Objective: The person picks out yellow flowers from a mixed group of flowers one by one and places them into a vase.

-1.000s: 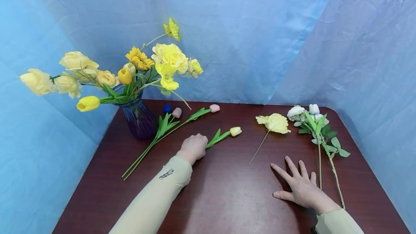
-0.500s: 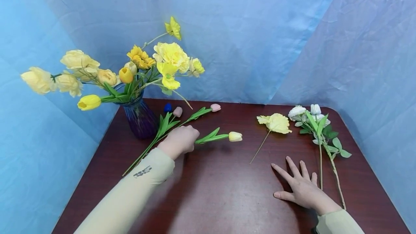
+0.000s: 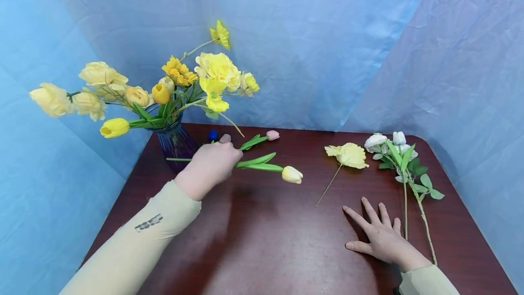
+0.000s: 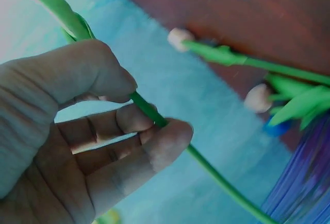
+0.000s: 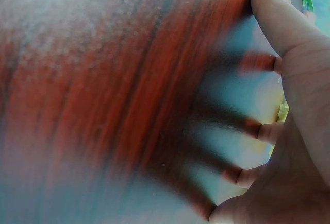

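My left hand (image 3: 213,164) pinches the green stem of a pale yellow tulip (image 3: 292,175) above the table, the bloom pointing right. In the left wrist view the stem (image 4: 221,183) passes between thumb and curled fingers. The stem's lower end reaches in front of a blue-purple glass vase (image 3: 173,142) full of yellow flowers. Two pink tulips lie behind the hand; one bloom (image 3: 273,135) shows whole, the other is partly hidden. My right hand (image 3: 380,236) rests on the table with fingers spread, holding nothing, beside the stems of white flowers (image 3: 399,147).
A pale yellow poppy-like flower (image 3: 348,155) lies between the hands, its thin stem toward me. Near the vase lies a small blue bud (image 3: 213,134). Blue cloth (image 3: 303,49) hangs behind the dark red-brown table (image 3: 278,240). Flowers in the vase spread wide to both sides.
My left hand has lifted the yellow tulip from the table and carried it left toward the vase, the bloom tipping slightly downward. My right hand stays in place.
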The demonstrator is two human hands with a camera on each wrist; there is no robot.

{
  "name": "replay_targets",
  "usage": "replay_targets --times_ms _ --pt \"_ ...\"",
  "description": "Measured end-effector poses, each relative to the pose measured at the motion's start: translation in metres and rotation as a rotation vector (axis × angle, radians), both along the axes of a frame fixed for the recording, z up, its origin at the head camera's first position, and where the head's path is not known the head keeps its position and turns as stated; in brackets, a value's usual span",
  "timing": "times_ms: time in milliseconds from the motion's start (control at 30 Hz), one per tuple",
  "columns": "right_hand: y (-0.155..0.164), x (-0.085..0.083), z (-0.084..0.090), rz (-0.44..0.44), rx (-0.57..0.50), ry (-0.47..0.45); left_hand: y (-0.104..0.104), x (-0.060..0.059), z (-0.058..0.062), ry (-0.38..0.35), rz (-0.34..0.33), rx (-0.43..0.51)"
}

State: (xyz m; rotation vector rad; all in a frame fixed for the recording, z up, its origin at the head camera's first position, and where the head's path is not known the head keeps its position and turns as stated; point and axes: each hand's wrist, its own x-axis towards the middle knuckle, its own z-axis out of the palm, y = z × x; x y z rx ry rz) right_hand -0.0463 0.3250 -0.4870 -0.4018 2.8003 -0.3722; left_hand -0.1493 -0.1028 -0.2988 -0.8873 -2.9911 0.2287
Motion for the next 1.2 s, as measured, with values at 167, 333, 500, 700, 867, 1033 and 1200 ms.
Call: replay_targets --times_ms 167,333,500,700,867,1033,1200 --pt "0.000 0.003 -0.001 -0.002 -0.005 0.003 -0.005 0.009 0.019 0.266 -0.040 0.016" --pt "0.001 0.004 -0.001 -0.004 -0.011 0.008 -0.007 0.013 0.033 0.366 -0.063 0.065" --pt "0.002 0.004 -0.002 -0.004 -0.004 0.014 -0.007 0.008 0.038 0.349 -0.097 0.081" --pt "0.002 0.006 -0.002 -0.007 -0.012 0.003 -0.017 -0.007 0.031 0.345 -0.133 0.139" --pt "0.002 0.004 -0.003 -0.008 -0.012 -0.004 -0.031 -0.016 0.027 0.376 -0.155 0.227" --pt "0.002 0.002 -0.002 -0.006 -0.019 -0.011 -0.038 -0.014 0.046 0.387 -0.147 0.323" --pt "0.002 0.001 -0.001 -0.003 -0.016 -0.004 -0.045 -0.011 0.064 0.302 -0.133 0.411"
